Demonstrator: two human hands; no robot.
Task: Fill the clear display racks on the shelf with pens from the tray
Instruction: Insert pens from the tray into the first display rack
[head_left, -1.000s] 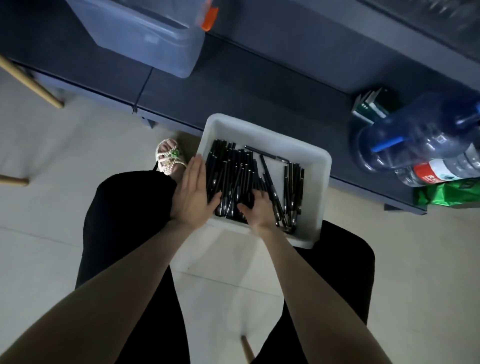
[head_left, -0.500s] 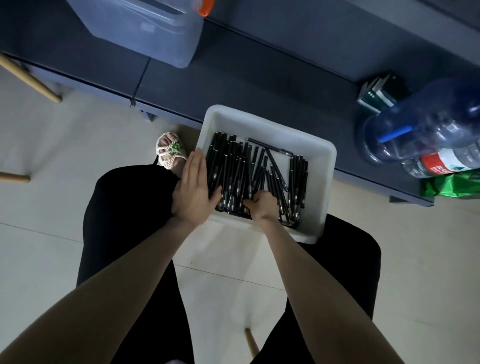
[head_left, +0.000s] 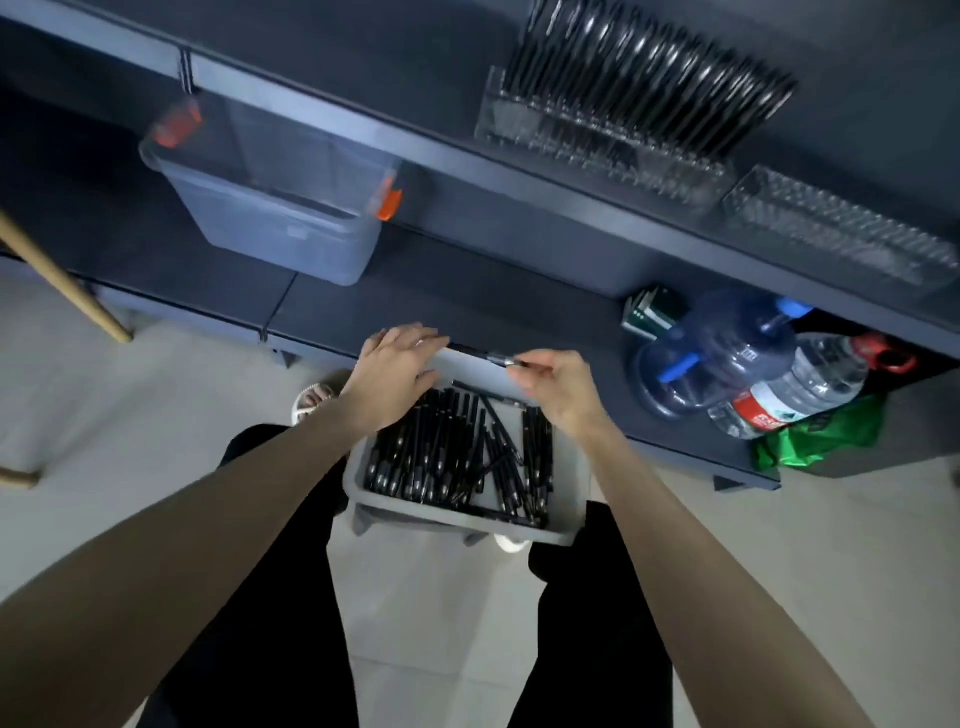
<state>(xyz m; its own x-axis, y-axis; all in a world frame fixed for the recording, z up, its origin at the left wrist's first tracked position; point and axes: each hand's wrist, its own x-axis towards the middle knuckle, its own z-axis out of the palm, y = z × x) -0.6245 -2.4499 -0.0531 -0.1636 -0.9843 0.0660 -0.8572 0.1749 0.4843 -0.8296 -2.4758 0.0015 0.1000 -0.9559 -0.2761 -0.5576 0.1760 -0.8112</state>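
Now: black pen (head_left: 480, 354) pinched between left hand (head_left: 397, 364) and right hand (head_left: 553, 382), above white tray (head_left: 569, 488). Likely pickup step; next, lift to empty clear rack (head_left: 841, 231) on shelf (head_left: 363, 122), slot upright.

The pen (head_left: 480, 354) pinched at its tip by the fingers (head_left: 535, 361) of the right hand is black plastic with a shiny metal-looking tip, like the glossy black pens heaped in the smooth, matt grey-white plastic tray (head_left: 563, 499) just below both hands. Beyond the fingertips, the shelf (head_left: 519, 291) looks matt dark and smooth, and the racks (head_left: 597, 140) above it are clear, glinting plastic. Further off, the box (head_left: 280, 218) is frosted plastic, the bottles (head_left: 727, 353) glossy clear plastic, the floor (head_left: 104, 415) pale and smooth.
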